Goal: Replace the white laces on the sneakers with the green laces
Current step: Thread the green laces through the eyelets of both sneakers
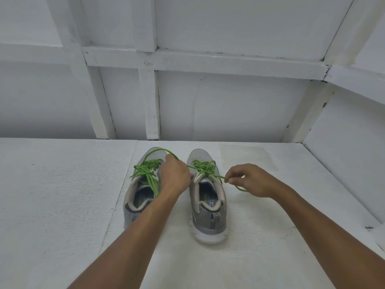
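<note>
- Your left hand [175,176] is curled round a green strand between the two sneakers. From that grip the strand runs across to the lacing of the right sneaker [210,226].
- Your right hand [250,180] pinches the other green strand [218,176] between thumb and fingertips, just beside the right sneaker's outer edge. The loose end trails onto the table [62,195].
- Both strands are drawn outward. Judged: the right sneaker is being tightened or tied.
- Left sneaker [128,205]: its green lace [148,170] is threaded and bunched over the tongue. A long green arc crosses its toe; whether a bow is tied cannot be told.
- No white lace is in view.
- Judged status: threading is done on both sneakers; the knot on the right remains.
</note>
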